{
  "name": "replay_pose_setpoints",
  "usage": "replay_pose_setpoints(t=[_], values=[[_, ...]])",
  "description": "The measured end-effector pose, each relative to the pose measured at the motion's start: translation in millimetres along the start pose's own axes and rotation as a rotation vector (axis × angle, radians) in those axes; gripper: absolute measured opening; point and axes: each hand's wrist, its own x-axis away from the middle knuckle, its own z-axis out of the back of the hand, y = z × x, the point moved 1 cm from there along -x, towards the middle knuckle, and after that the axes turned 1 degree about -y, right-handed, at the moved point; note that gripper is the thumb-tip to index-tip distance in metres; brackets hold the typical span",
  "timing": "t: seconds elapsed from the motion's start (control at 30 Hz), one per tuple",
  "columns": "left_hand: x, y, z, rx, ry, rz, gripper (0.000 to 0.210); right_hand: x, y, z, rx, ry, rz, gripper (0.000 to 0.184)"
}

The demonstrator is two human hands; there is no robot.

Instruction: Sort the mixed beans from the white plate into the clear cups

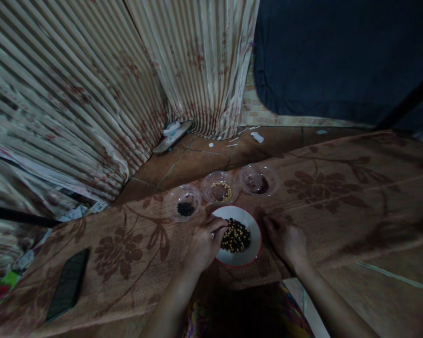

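A white bowl with a red rim (pixel 258 244) holds a heap of mixed dark and yellow seeds or beans (pixel 235 235). My left hand (pixel 206 241) reaches over the bowl's left side, thumb and fingertips pinched together at the heap's edge. Whatever lies between those fingertips is too small to make out. Just right of the bowl, my right hand (pixel 287 241) rests low by the cloth, its fingers loosely bent and a gap showing between them. Behind the bowl stand three clear plastic cups: one with black seeds (pixel 185 209), one with yellow seeds (pixel 226 191), one with dark reddish ones (pixel 262 184).
A brown flower-patterned cloth (pixel 127 277) covers the long, narrow surface. On its left part lies a dark phone (pixel 67 284). Beyond are striped curtains (pixel 204 61), a tiled floor (pixel 183 162) with small white scraps, and a dark blue cloth (pixel 338 56).
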Motion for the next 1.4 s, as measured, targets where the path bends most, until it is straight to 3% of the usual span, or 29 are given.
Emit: replay_pose_setpoints(t=[1.4], values=[[3.5,-1.9,-0.5,0.045,0.038,0.068,0.016,0.1,1.6,-1.0,0.022,-0.004,-0.017,0.034]])
